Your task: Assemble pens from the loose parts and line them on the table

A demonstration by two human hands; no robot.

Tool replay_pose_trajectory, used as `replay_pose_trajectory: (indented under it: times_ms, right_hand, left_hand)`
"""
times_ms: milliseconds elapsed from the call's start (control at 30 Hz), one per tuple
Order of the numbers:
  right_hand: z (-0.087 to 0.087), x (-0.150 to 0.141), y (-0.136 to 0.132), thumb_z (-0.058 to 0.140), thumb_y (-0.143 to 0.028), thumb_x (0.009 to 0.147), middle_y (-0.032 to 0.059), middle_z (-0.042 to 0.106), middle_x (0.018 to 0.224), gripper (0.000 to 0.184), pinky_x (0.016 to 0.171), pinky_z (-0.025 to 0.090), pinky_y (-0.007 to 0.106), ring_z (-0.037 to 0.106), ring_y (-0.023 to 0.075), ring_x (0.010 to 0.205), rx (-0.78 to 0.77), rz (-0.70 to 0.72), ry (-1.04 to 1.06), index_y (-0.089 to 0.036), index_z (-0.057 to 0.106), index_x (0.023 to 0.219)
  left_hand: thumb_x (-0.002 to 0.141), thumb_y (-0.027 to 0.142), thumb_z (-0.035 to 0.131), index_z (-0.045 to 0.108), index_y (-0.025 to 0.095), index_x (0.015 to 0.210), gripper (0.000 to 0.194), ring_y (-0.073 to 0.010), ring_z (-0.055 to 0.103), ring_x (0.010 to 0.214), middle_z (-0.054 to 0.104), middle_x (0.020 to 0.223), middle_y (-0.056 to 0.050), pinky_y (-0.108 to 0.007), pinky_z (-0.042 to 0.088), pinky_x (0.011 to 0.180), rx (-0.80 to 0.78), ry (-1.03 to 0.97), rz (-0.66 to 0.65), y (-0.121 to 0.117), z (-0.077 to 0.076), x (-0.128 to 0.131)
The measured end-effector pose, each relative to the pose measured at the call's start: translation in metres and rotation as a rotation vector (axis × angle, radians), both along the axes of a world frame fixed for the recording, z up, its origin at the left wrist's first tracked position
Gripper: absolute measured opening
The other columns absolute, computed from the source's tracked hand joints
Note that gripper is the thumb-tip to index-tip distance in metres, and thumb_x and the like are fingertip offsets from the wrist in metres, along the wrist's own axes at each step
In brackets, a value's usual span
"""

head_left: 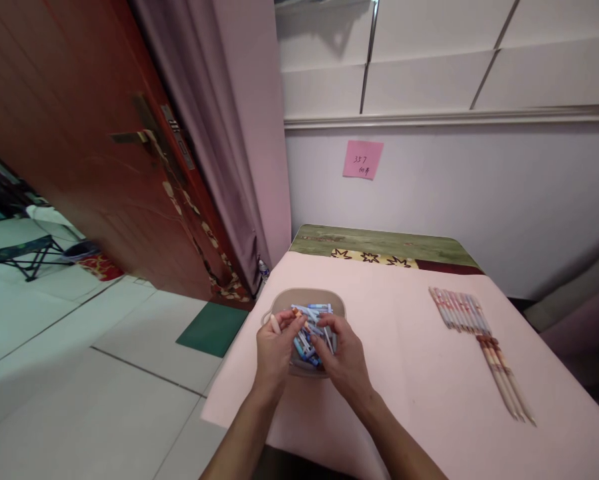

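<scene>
A beige box (pixel 340 303) with rounded corners stands on the table and holds several slim blue and white pens (pixel 305 353) in a loose heap. Over its left side is my left hand (pixel 274 350), thumb and fingers closed around a pen with an orange-brown end (pixel 299 314). My right hand (pixel 348 350) reaches in from the right, its fingers curled among the pens. Its thumb lies close to the orange-brown pen; what its fingertips grip is partly hidden.
Pink cloth (pixel 399 373) covers most of the table. At right lies a row of pink-and-grey pens (pixel 458 311); three brown-topped pens (pixel 505 379) lie nearer me. A wall stands behind, with a pink note (pixel 363 159). The wooden door (pixel 104 167) is at left.
</scene>
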State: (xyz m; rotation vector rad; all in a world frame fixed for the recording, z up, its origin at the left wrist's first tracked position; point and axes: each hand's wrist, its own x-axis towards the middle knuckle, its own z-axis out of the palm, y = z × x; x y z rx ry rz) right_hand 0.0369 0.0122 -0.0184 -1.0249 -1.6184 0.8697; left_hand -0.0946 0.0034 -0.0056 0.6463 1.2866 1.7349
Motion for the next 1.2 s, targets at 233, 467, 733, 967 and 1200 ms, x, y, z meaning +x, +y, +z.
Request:
replay_pose_trajectory:
  times_ms: [233,467,733,967,1200]
  right_hand:
    - [0.004,-0.002,-0.007,0.059,-0.030,0.088,0.0008,0.072,0.082,0.013,0.071,0.051,0.026,0.067,0.0162,0.075,-0.017,0.006,0.055,-0.023,0.069,0.090]
    - [0.006,0.001,-0.007,0.061,-0.024,0.085,0.0014,0.073,0.089,0.013,0.078,0.052,0.028,0.067,0.0175,0.083,0.114,-0.062,0.024,-0.024,0.069,0.096]
    - [0.008,0.001,-0.001,0.061,-0.024,0.085,0.0017,0.071,0.086,0.015,0.074,0.049,0.029,0.065,0.0169,0.078,0.296,-0.112,-0.136,-0.025,0.069,0.098]
    - [0.000,0.003,0.001,0.054,-0.028,0.088,0.0042,0.067,0.080,0.013,0.067,0.045,0.027,0.061,0.0171,0.072,0.295,-0.198,-0.256,-0.020,0.064,0.091]
    - [0.011,0.006,0.006,0.052,-0.032,0.090,0.0022,0.066,0.071,0.020,0.067,0.037,0.027,0.058,0.0161,0.066,0.296,-0.194,-0.391,-0.021,0.063,0.077]
  left_hand:
    - [0.069,0.025,0.077,0.058,0.015,0.103,0.040,0.0025,0.025,0.030,0.065,0.067,0.003,-0.012,0.017,0.028,-0.079,-0.326,-0.141,-0.007,0.001,0.007]
    - [0.082,0.018,0.062,0.054,0.012,0.067,0.018,0.0015,0.021,0.025,0.037,0.039,0.011,-0.011,0.014,0.025,-0.265,-0.771,-0.322,-0.001,-0.002,0.012]
    - [0.085,0.018,0.058,0.055,0.011,0.070,0.016,0.0021,0.022,0.025,0.044,0.042,0.008,-0.010,0.015,0.025,-0.269,-0.791,-0.329,0.001,-0.002,0.015]
    - [0.066,0.023,0.079,0.053,0.015,0.075,0.029,0.0023,0.023,0.029,0.046,0.049,0.011,-0.010,0.017,0.027,-0.126,-0.518,-0.229,-0.002,-0.006,0.016]
    - [0.067,0.035,0.077,0.056,0.013,0.083,0.034,0.0033,0.022,0.031,0.063,0.064,0.003,-0.011,0.016,0.027,-0.085,-0.332,-0.149,-0.002,0.003,0.010]
